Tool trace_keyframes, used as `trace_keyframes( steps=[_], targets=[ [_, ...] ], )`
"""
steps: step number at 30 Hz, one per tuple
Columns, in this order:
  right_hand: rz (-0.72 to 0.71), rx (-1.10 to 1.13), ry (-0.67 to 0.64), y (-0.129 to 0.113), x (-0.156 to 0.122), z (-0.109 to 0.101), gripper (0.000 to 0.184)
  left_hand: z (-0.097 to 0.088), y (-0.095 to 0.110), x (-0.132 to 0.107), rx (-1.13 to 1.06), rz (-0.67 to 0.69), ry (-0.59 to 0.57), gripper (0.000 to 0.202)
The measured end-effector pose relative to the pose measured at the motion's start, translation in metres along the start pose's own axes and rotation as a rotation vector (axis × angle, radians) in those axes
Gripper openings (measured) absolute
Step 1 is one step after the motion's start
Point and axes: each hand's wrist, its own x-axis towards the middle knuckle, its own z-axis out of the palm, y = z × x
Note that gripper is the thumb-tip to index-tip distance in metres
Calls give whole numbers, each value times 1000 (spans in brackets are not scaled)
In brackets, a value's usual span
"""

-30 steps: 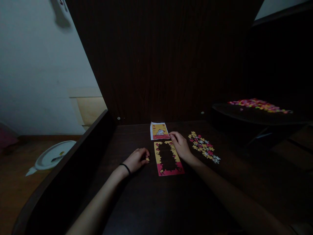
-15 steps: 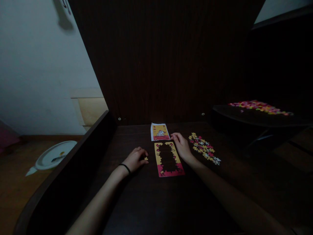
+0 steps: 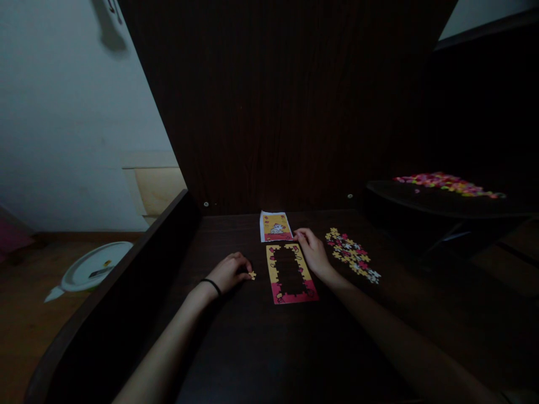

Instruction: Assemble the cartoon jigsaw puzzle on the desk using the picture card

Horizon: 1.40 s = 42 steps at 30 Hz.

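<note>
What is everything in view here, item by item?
puzzle frame: one, yellow and pink border, hollow middle, table centre
picture card: one, yellow and pink, beyond the frame
loose pieces: one pile, yellow, pink, white, right of the frame
single piece: one, yellow, left of the frame
table: one, dark wood
plate: one, white, floor at left
side table: one, dark, bright bits on top, far right
left hand: black wristband, fingers curled by the single piece
right hand: on the frame's far right corner

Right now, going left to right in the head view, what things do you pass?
First the plate → left hand → piece → puzzle frame → pile of pieces → bright bits.
</note>
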Motion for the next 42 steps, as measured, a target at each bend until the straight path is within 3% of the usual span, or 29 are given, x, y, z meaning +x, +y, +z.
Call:
trace_keyframes(
  steps=[8,14,20,24,26,29,32,34,39,42],
  targets=[
    [26,20,-9,-2,-1,-1,26,-2,3,-1,-21,-31,-5,6],
    [42,63,13,-3,-1,2,27,0,6,0,-208,-48,-14,6],
    [-12,29,25,-7,-2,1,25,10,10,7,-401,-28,104,17],
    [-3,72,49,-16,-3,6,22,16,10,16,-723,-107,220,19],
    [61,192,-31,-24,-3,10,22,17,9,23,-923,-167,281,25],
    [79,305,-340,-39,2,17,18,18,9,33,-1082,-208,326,33],
    [40,334,-472,-49,12,18,16,18,13,46,-1099,-189,418,35],
    [23,324,-436,-50,20,16,16,18,17,54,-1076,-150,488,33],
    [40,246,-426,-42,39,7,11,23,23,65,-956,-74,505,22],
    [48,223,-459,-37,49,0,9,29,22,60,-611,34,561,16]
  ],
)
